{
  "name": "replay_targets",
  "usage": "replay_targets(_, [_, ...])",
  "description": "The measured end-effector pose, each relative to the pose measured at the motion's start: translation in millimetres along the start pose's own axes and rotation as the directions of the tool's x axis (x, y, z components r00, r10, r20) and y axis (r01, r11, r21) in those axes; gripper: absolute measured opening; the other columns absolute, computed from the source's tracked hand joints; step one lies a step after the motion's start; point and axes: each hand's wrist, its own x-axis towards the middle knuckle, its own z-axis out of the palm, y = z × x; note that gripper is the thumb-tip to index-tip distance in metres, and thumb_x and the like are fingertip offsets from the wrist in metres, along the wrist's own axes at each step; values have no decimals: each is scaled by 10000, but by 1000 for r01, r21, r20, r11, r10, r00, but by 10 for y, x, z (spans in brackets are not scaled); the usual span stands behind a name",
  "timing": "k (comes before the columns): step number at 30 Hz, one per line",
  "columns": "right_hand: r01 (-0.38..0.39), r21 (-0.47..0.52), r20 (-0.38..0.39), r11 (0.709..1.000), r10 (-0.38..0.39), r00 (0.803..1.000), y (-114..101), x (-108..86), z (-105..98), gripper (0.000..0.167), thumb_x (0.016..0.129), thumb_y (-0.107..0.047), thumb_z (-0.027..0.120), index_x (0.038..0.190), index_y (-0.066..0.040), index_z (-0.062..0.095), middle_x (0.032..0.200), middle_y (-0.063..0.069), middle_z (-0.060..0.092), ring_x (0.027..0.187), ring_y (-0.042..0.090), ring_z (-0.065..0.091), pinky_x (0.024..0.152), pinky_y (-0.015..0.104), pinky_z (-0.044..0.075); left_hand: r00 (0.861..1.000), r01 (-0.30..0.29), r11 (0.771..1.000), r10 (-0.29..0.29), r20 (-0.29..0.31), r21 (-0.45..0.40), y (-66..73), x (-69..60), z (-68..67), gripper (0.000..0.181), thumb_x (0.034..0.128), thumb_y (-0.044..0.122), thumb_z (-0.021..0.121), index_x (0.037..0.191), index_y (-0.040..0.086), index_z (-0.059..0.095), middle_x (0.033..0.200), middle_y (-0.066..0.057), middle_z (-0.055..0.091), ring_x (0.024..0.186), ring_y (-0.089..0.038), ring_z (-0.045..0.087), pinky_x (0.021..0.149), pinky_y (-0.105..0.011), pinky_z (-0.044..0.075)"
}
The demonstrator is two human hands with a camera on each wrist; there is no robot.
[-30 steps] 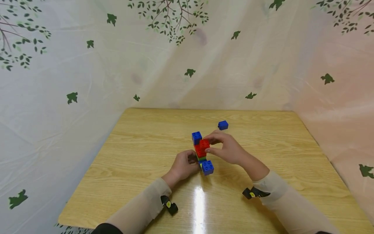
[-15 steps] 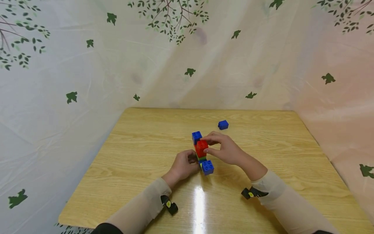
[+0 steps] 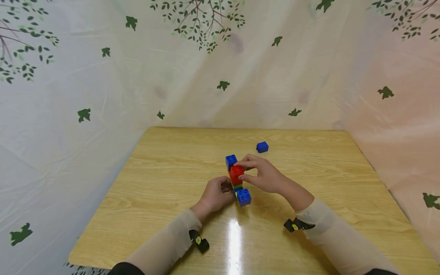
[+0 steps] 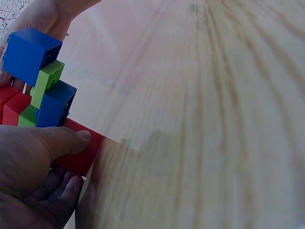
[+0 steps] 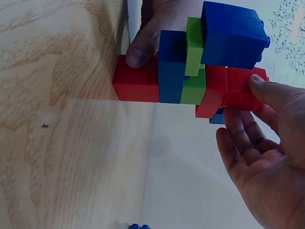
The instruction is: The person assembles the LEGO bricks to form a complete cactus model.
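A tower of toy building bricks stands upright on the table. In the right wrist view its bottom red brick [image 5: 138, 86] carries a blue brick [image 5: 170, 71], then green and red pieces. A blue brick [image 3: 244, 197] juts out at the near side on a thin green brick [image 5: 194, 45]; another blue brick [image 3: 231, 163] sits at the far side. My left hand [image 3: 214, 195] grips the bottom red brick, thumb on one face. With thumb and fingers, my right hand [image 3: 266, 176] pinches the top red brick [image 3: 236, 174], which sits on the red layer below.
One loose blue brick [image 3: 262, 147] lies on its side beyond the right hand. The wooden table [image 3: 165, 160] ends at a leaf-printed cloth [image 3: 192, 91] behind. A small black wrist camera [image 3: 203, 245] hangs by each sleeve.
My right hand has moved slightly left, bringing the top red brick from an offset position into line over the red layer. My left hand has stayed in place.
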Motion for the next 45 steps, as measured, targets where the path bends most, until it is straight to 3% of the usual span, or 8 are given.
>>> replay_targets(5, [4, 1, 23, 1000, -4, 1000, -9, 1, -16, 377, 978, -166, 767, 1350, -151, 712, 1137, -71, 630, 975, 293, 606, 744, 336, 537, 1000, 2, 1000, -2, -2, 0, 3, -11, 3, 243, 884, -8, 778, 1112, 62, 733, 1086, -29, 751, 1033, -168, 729, 936, -315, 595])
replay_targets(17, [78, 10, 53, 997, -78, 996, 18, 18, 7, 388, 985, -191, 759, 1362, -120, 698, 1128, -51, 615, 984, 311, 601, 769, 530, 553, 1000, -13, 1000, 13, 1, -25, -20, -14, 6, 223, 871, 27, 798, 1084, 53, 737, 1049, -39, 761, 1027, -185, 735, 928, -326, 600])
replay_targets(24, [67, -2, 62, 998, -66, 996, 36, 16, 5, 401, 989, -198, 751, 1379, -126, 691, 1110, -72, 606, 936, 275, 588, 737, 403, 545, 1000, -6, 1000, 6, 0, -13, -22, -15, 6, 225, 877, 33, 797, 1093, 58, 737, 1054, -29, 760, 1028, -173, 732, 931, -329, 598])
replay_targets(30, [74, 6, 64, 997, -74, 995, 41, 18, 1, 396, 985, -207, 755, 1368, -123, 696, 1093, -61, 611, 919, 265, 568, 736, 546, 535, 1000, 2, 1000, -2, -2, -11, -19, -20, 8, 225, 881, 15, 791, 1095, 62, 736, 1056, -17, 757, 1029, -159, 729, 934, -320, 595])
replay_targets(34, [60, 11, 69, 998, -60, 996, 47, 27, -10, 380, 982, -208, 759, 1352, -141, 704, 1085, -65, 617, 915, 220, 562, 741, 533, 528, 1000, -12, 1000, 12, -3, -15, -19, -20, 13, 223, 875, 2, 789, 1086, 49, 736, 1047, -28, 759, 1019, -168, 732, 928, -324, 599])
replay_targets(38, [31, 27, 77, 999, -33, 996, 50, 37, -17, 356, 979, -190, 764, 1330, -165, 714, 1087, -69, 620, 950, 226, 585, 774, 483, 546, 1000, -13, 1000, 13, -1, -21, -14, -19, 15, 220, 876, 1, 791, 1084, 44, 736, 1041, -33, 760, 1014, -171, 735, 925, -320, 600])
replay_targets(45, [22, 59, 70, 998, -26, 997, 85, 44, 0, 335, 961, -158, 784, 1291, -166, 727, 1089, -54, 628, 1028, 198, 638, 919, 496, 592, 1000, -5, 1000, 5, -6, -9, -5, -22, 18, 221, 876, 8, 796, 1085, 48, 736, 1044, -30, 761, 1015, -167, 735, 921, -306, 598])
